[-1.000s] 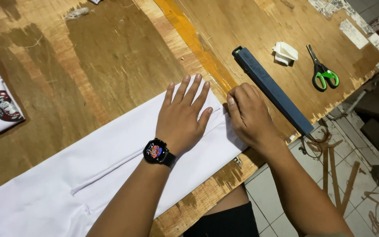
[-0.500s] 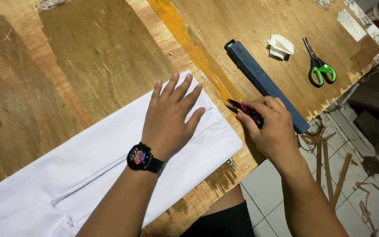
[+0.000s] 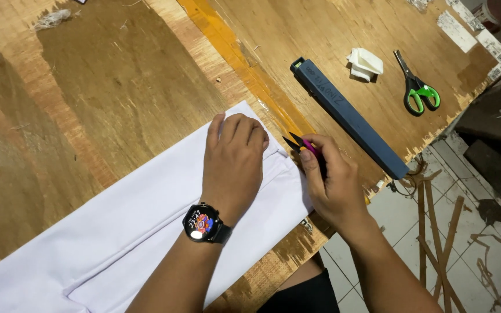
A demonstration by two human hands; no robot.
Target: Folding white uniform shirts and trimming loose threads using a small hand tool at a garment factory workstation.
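A long white cloth [image 3: 146,226] lies across the wooden table [image 3: 117,87]. My left hand [image 3: 233,159], with a smartwatch on its wrist, presses on the cloth's right end, fingers curled over the edge. My right hand [image 3: 329,179] holds small pink-handled thread snips [image 3: 302,144], their dark tips pointing at the cloth's corner beside my left fingers.
A long dark blue-grey bar [image 3: 349,119] lies diagonally just right of my hands. Beyond it sit a folded white scrap [image 3: 366,62] and green-handled scissors [image 3: 416,87]. The table's right edge drops to a tiled floor [image 3: 488,255] with wooden sticks.
My left hand went from flat with spread fingers to curled at the cloth's end. My right hand picked up the pink snips and brought them to the cloth's corner. The camera moved closer.
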